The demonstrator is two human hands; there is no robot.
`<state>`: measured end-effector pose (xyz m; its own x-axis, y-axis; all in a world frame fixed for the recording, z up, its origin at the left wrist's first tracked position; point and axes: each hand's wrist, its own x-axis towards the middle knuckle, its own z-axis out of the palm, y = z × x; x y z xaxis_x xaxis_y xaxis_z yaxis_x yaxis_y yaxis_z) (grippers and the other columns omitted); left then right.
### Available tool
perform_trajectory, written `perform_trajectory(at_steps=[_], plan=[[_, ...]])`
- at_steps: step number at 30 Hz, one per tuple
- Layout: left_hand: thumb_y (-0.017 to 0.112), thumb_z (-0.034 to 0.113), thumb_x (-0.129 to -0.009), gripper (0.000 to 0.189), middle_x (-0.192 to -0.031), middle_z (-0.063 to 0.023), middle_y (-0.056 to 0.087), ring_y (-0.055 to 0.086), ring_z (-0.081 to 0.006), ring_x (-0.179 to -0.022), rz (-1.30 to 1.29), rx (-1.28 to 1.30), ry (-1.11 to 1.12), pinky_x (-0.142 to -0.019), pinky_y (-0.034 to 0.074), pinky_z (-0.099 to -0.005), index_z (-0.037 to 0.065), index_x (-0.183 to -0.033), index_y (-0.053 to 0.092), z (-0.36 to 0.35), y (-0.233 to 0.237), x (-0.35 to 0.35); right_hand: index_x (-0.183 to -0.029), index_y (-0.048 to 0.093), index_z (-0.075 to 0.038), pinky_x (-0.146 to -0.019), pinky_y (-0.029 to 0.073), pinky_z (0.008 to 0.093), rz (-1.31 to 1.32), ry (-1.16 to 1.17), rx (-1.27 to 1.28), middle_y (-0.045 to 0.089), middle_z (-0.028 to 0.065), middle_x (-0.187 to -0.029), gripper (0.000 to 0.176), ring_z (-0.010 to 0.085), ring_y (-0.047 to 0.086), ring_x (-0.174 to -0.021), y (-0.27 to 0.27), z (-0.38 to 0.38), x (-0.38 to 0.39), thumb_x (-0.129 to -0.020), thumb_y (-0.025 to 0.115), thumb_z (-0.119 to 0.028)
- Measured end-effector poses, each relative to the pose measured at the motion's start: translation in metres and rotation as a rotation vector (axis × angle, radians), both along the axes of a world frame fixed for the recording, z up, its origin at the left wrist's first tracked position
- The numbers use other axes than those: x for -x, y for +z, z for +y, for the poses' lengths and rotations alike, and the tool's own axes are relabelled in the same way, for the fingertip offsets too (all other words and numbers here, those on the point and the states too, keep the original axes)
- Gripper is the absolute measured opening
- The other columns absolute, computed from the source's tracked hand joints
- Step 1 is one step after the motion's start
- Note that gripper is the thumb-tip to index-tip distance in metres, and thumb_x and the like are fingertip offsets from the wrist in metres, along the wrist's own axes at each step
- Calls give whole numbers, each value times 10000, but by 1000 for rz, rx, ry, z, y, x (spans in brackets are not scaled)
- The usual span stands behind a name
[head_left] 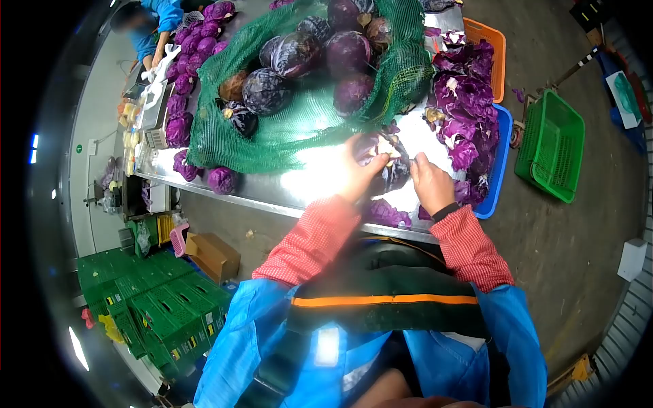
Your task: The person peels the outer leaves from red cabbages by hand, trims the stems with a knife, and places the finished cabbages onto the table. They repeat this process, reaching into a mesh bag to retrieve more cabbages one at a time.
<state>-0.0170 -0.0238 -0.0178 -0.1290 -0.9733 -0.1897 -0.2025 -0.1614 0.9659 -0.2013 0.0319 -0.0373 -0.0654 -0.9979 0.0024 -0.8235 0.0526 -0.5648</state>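
Near the front edge of the metal table (255,187), my left hand (360,170) is wrapped round the left side of a dark purple cabbage (396,173) whose pale cut stem faces up. My right hand (432,183) is closed at the cabbage's right side; what its fingers hold, if anything, is too small to make out. Loose purple leaves (388,213) lie just below the cabbage. Beyond my hands, a green net bag (272,153) lies open with several whole cabbages (266,91) in it.
Purple leaves fill a blue crate (502,163) and an orange crate (494,54) at the table's right. A green basket (554,146) stands on the floor. Peeled cabbages (178,129) line the left, near another person (163,27). Green crates (163,306) are stacked lower left.
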Motion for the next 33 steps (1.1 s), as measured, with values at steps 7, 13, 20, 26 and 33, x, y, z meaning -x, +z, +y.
perform_trajectory(at_steps=[7, 13, 20, 26, 33], plan=[[817, 278, -701, 825, -1250, -195, 450, 483, -301, -1170, -146, 184, -25, -1039, 403, -399, 43, -1381, 413, 16, 0, -1, -1188, 535, -68, -677, 498, 493, -195, -159, -133, 670, 252, -813, 442, 432, 657, -784, 38, -29, 7, -901, 623, -392], [785, 268, -722, 872, -1349, -164, 417, 443, -264, -1245, 115, 88, -124, -1071, 369, -397, 41, -1436, 338, 21, -3, -32, -1076, 589, -56, -574, 486, 472, -121, -146, 108, 632, 235, -706, 283, 414, 652, -687, -4, -36, -3, -865, 662, -230], [714, 127, -806, 858, -1369, -148, 400, 492, -232, -1182, 350, -313, 24, -926, 482, -337, 63, -1496, 208, 60, 21, -42, -1087, 593, -29, -675, 477, 478, -335, -424, -10, 655, 241, -789, 322, 426, 644, -770, -42, -23, 12, -878, 640, -270], [712, 277, -875, 678, -1198, -132, 547, 547, -190, -1060, 423, -428, 266, -894, 472, -313, -5, -1379, 357, 63, 13, -46, -1158, 549, -18, -662, 488, 356, -642, -325, 140, 639, 135, -816, 348, 236, 617, -722, 3, -7, 6, -895, 659, -217], [750, 344, -814, 623, -1147, -163, 519, 526, -257, -1095, -103, -246, 85, -940, 441, -356, -47, -1221, 487, 59, 91, -59, -1291, 487, -75, -692, 517, 352, -462, -5, -233, 676, 151, -821, 584, 290, 675, -747, 18, 16, -33, -836, 726, -351]])
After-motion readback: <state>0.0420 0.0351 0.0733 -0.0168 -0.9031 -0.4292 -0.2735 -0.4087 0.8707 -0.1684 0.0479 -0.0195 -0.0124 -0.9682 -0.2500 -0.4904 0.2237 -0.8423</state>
